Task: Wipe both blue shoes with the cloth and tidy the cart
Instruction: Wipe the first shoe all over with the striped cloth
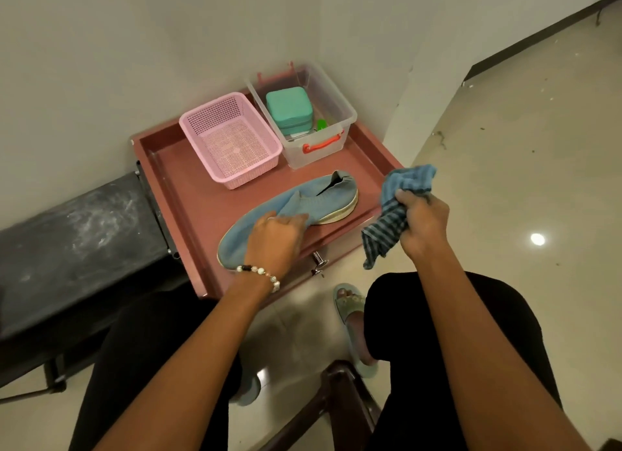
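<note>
Seemingly early on, our left hand [274,238] grips one blue knit slip-on shoe [289,215] on the red metal cart [188,195]; our right hand [422,222] clutches the striped blue cloth [392,208]. No second shoe shows.

arms: bare | left wrist: beaded bracelet [259,274] | legs: black trousers [437,316] | feet: pale green slippers [350,304]

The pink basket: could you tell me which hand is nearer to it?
Left. The left hand rests on the blue shoes just before the pink basket; the right hand is off the cart's side.
</note>
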A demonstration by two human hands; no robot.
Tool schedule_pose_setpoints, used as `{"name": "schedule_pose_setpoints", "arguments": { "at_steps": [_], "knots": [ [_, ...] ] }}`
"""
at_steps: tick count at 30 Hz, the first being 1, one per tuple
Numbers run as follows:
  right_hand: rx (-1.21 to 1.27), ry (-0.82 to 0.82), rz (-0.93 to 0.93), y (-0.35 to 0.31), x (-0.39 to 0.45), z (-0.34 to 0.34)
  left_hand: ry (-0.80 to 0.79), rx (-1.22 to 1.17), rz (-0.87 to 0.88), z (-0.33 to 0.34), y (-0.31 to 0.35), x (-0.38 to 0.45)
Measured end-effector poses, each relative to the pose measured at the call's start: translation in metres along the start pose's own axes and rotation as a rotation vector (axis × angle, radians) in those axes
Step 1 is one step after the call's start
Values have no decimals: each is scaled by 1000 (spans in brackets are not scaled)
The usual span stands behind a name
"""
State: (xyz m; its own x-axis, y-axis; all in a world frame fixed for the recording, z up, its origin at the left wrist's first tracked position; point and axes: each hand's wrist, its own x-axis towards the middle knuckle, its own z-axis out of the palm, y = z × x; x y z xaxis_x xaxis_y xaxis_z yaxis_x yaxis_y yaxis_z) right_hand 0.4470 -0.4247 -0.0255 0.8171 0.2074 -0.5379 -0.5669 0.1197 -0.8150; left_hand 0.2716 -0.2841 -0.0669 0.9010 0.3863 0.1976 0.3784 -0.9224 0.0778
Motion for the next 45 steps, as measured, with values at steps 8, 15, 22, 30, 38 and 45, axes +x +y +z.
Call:
{"name": "schedule_pose_setpoints", "arguments": {
  "at_steps": [8, 15, 22, 30, 38, 45],
  "knots": [
    [-500, 46, -448, 31, 5, 34, -279, 149, -6, 31, 14, 48],
    [-1439, -426, -876, 95, 18, 50, -461, 3, -72, 49, -19, 48],
    [-1806, -808, -1403, 50, 61, 50, -422, -76, -74, 59, -27, 45],
    [-1589, -815, -1115, 80, 35, 55, -401, -140, -99, 62, -32, 44],
    [-1466, -606, -1001, 107, 17, 66, -402, -118, -109, 63, -29, 45],
    [-775, -285, -303, 9, 46, 42, -421, -172, -103, 56, -28, 45]
  ]
}}
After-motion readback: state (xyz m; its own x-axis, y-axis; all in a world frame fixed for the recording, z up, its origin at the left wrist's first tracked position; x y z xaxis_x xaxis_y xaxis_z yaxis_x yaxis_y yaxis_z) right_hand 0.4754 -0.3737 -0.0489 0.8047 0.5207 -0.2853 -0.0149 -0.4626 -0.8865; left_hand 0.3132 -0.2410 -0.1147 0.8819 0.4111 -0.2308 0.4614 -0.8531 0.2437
